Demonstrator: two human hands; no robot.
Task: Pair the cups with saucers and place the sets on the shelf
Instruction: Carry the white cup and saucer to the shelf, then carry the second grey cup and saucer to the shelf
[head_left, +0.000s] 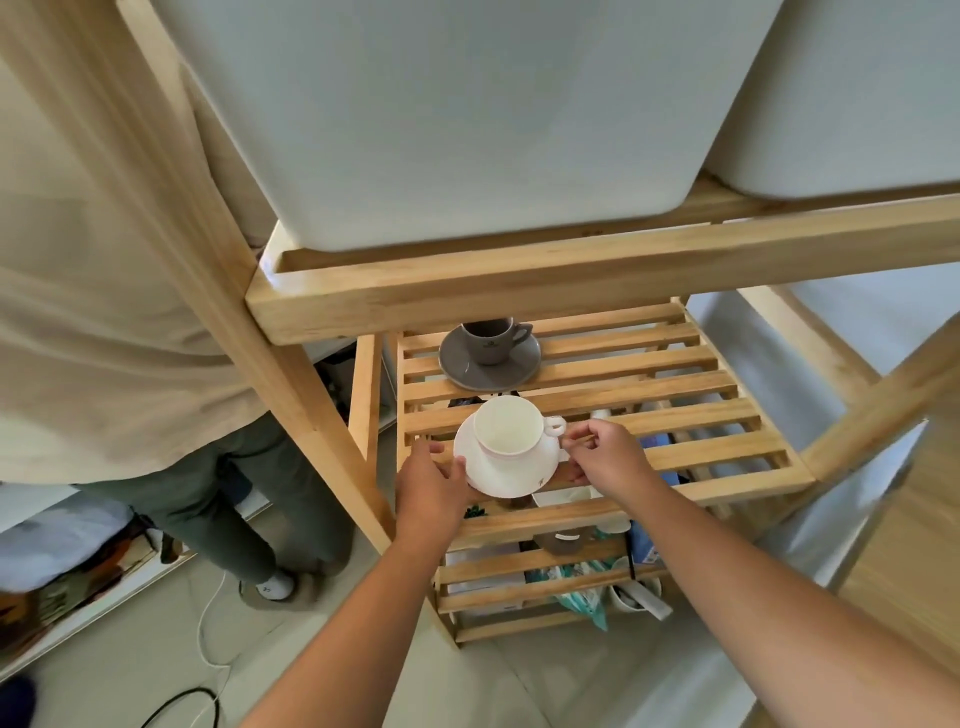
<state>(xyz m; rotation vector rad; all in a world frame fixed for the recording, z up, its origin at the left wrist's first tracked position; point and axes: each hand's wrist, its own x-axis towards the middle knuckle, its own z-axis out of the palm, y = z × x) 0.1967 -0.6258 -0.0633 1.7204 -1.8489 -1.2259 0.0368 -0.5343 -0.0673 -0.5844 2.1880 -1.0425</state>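
Fingertips of the left hand (434, 480) press the near-left rim of a round white ceramic saucer (511, 470), while the right hand (605, 457) pinches the saucer's right edge just below the looped handle of the white ceramic teacup (511, 428) standing upright on it. Both hands grip the saucer, not the cup, and hold the pair over the near-left part of the slatted pale-wood shelf (701, 415); whether the saucer rests on the slats cannot be told. Farther back on the same tier, a grey ceramic cup (491, 340) sits on its matching grey round saucer (467, 369), apparently one set already placed. Through the slats, more crockery shows dimly on the lower tier, so further pairs may be left. Two large white plastic bins (467, 114) fill the tier above. At left, another person's legs in grey trousers (218, 499) stand beside the rack.
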